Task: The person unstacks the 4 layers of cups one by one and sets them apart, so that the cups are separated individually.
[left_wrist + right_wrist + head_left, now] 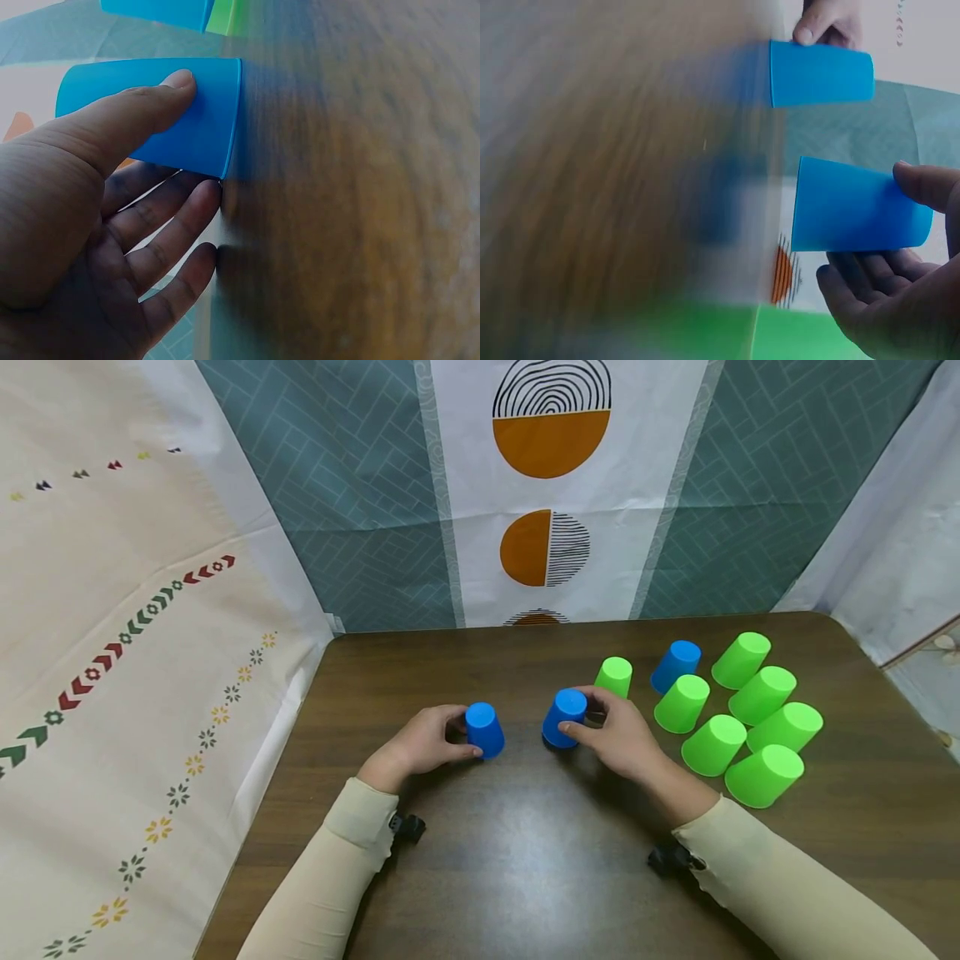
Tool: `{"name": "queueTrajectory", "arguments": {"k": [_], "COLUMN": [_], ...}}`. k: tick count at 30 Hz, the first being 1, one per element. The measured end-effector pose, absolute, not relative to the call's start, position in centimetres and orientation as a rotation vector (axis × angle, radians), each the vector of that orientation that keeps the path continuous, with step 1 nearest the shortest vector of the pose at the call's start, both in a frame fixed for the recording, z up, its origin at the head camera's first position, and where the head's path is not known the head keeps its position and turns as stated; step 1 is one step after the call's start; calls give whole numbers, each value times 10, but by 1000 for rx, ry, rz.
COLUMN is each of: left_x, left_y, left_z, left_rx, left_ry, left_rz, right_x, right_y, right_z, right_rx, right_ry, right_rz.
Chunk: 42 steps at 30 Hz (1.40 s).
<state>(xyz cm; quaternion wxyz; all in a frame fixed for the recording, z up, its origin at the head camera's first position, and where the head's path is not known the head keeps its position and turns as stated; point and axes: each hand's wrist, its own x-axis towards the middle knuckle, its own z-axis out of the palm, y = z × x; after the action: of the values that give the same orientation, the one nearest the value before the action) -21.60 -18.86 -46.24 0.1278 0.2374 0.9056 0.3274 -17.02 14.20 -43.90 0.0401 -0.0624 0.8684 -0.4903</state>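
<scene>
My left hand (pixel 431 742) holds an upside-down blue cup (pixel 484 731) at the middle of the table. In the left wrist view, the thumb lies across the cup's side (pixel 202 127), the fingers are behind it, and its wide rim is down at the tabletop. To the right, my right hand (pixel 618 735) grips a second blue cup (pixel 561 720) between thumb and fingers, also mouth down. The right wrist view shows a small gap between this cup's rim (pixel 847 206) and the table. A green cup (pixel 615 675) stands just behind the right hand, partly covered by it.
Several upturned green cups (pixel 765 777) stand in rows on the right side of the brown wooden table (pixel 525 860). Among them, at the back, is a third blue cup (pixel 677 665). Patterned cloth (pixel 360 527) hangs behind the table's far edge.
</scene>
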Motion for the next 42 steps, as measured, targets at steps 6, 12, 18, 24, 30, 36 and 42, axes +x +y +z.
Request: {"name": "queueTrajectory", "arguments": {"k": [6,12,18,24,30,36,42], "left_x": [-216,-217,-218,-217,-217,-216,-215], "left_y": [-188,-189,-190,-190,-189,-189,-190], "left_z": [-462,-461,-462,-462,-462,-463,-463], "left_rx": [684,680,691,688,684,684,682], "left_ry": [2630,2632,2639,2637,2632,2626,2625], "left_rz": [956,956,954,955,962,975,979], "right_x": [-161,-150,-147,-145,-144,-142,-142], "right_y": [168,190,202,205,208,211,211], "right_z": [-440,-440,-440,-440,-443,-446,-447], "right_rx": [-197,-170,-191,-223,-241,-285,-304], "right_ry": [2727,2767,2782,2787,2814,2846,2861], "right_rz": [-1491,-1472,-1409,-1342,-1290,-1259,-1243]}}
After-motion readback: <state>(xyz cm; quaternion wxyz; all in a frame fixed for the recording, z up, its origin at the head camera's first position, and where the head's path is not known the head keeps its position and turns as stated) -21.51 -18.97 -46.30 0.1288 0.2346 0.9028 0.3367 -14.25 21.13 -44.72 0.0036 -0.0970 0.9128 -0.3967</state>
